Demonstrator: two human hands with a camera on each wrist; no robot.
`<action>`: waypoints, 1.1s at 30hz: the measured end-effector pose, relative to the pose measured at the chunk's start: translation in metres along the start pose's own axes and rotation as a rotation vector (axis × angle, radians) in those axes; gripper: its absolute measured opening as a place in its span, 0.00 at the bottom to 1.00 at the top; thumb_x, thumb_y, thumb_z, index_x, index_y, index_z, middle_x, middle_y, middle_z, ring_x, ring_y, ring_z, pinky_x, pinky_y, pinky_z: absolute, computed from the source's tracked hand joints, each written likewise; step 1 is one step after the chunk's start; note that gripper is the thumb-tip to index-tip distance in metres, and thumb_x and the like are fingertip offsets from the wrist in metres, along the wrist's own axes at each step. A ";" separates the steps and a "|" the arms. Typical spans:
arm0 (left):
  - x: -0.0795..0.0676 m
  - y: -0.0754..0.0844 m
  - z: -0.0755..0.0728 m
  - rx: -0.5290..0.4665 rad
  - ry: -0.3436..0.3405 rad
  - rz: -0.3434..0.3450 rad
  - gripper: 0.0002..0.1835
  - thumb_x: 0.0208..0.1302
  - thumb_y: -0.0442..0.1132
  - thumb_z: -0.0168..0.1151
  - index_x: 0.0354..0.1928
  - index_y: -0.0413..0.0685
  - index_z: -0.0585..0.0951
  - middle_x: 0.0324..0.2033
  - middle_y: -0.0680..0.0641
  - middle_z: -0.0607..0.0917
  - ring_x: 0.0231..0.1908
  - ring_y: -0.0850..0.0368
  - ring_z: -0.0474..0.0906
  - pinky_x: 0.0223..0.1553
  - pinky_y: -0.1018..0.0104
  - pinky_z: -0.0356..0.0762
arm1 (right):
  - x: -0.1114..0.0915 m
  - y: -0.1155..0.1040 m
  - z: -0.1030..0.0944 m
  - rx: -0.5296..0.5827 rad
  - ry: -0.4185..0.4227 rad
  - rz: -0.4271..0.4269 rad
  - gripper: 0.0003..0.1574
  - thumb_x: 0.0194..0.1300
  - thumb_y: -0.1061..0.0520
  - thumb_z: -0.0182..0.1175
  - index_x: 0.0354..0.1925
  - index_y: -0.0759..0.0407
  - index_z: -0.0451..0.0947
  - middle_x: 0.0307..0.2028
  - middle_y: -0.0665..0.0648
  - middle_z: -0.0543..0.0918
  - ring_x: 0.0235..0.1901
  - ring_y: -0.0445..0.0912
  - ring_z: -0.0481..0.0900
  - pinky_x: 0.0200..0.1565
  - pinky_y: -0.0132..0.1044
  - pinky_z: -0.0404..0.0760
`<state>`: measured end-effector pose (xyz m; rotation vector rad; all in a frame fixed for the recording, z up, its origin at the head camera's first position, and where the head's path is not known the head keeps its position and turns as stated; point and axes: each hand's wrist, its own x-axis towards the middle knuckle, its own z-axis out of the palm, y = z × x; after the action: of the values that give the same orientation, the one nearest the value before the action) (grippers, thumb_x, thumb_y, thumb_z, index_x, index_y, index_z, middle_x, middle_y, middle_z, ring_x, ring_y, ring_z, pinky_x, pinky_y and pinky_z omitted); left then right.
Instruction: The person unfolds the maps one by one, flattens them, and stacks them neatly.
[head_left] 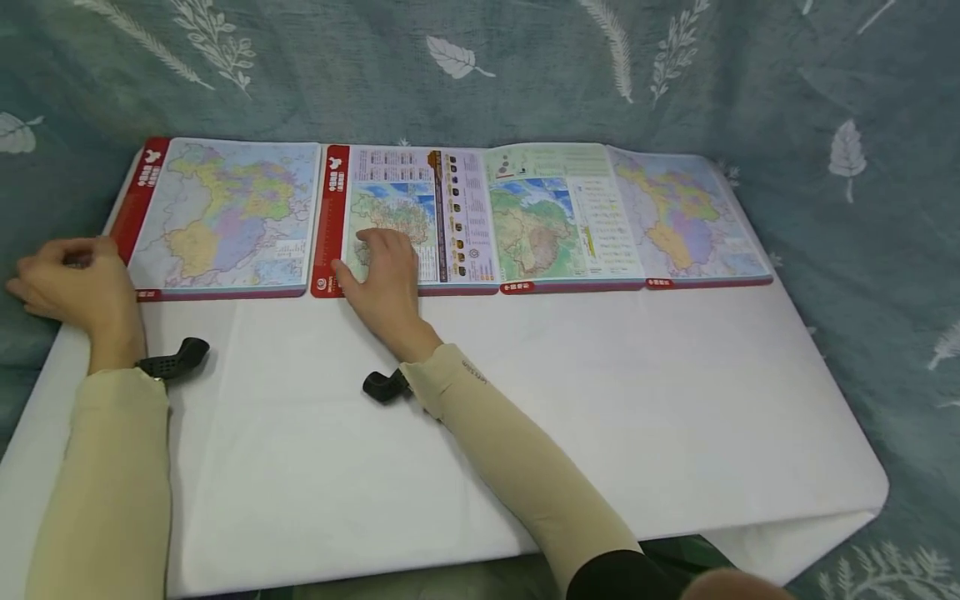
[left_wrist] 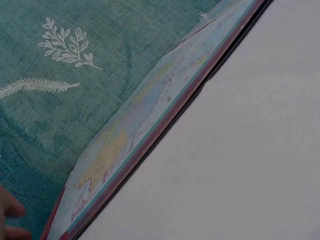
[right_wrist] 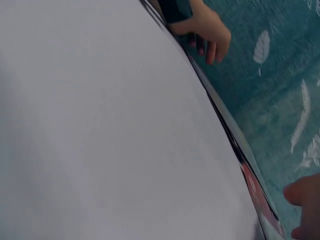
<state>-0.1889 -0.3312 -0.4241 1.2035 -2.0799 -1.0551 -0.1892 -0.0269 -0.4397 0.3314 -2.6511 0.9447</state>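
Note:
My left hand (head_left: 82, 279), its fingers bent loosely, is beside the lower left corner of a flat map booklet (head_left: 232, 221) with a red strip down its left side. In the right wrist view that left hand (right_wrist: 210, 32) shows with its fingers hanging down past the booklet's edge. My right hand (head_left: 386, 283) lies over a second map sheet (head_left: 393, 167) with a red strip, its fingers extended and thumb out to the side. Part of that sheet's map is hidden under the hand. The right fingers and thumb (right_wrist: 305, 200) are partly cut off in the right wrist view.
To the right, a green relief map panel (head_left: 532, 225) and another coloured map panel (head_left: 675, 217) continue the row. All lie along the back of a white-covered table (head_left: 600, 400). Behind hangs a green cloth (head_left: 525, 67) with white leaf prints. Black wrist devices (head_left: 176, 358) sit at both sleeves.

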 end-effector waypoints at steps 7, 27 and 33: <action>0.000 0.001 0.002 0.140 -0.030 -0.022 0.26 0.76 0.48 0.50 0.69 0.46 0.79 0.74 0.43 0.68 0.80 0.49 0.47 0.81 0.51 0.34 | -0.004 -0.020 0.008 -0.161 -0.170 -0.047 0.38 0.70 0.34 0.65 0.68 0.53 0.77 0.74 0.55 0.68 0.75 0.49 0.61 0.77 0.47 0.58; 0.008 -0.001 0.004 0.136 -0.041 0.083 0.29 0.74 0.52 0.54 0.65 0.38 0.81 0.73 0.42 0.69 0.77 0.50 0.51 0.81 0.50 0.39 | 0.000 -0.021 0.003 -0.125 -0.452 -0.213 0.53 0.70 0.27 0.60 0.81 0.52 0.62 0.81 0.50 0.62 0.82 0.44 0.52 0.82 0.51 0.42; 0.008 -0.002 0.000 0.148 -0.042 0.073 0.28 0.74 0.51 0.54 0.66 0.37 0.78 0.73 0.41 0.69 0.76 0.50 0.53 0.80 0.54 0.42 | 0.002 -0.023 0.004 -0.099 -0.484 -0.234 0.55 0.70 0.28 0.60 0.82 0.53 0.59 0.81 0.51 0.62 0.82 0.43 0.53 0.82 0.47 0.43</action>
<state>-0.1912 -0.3386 -0.4251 1.1745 -2.2499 -0.9148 -0.1848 -0.0470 -0.4286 0.9260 -2.9765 0.7263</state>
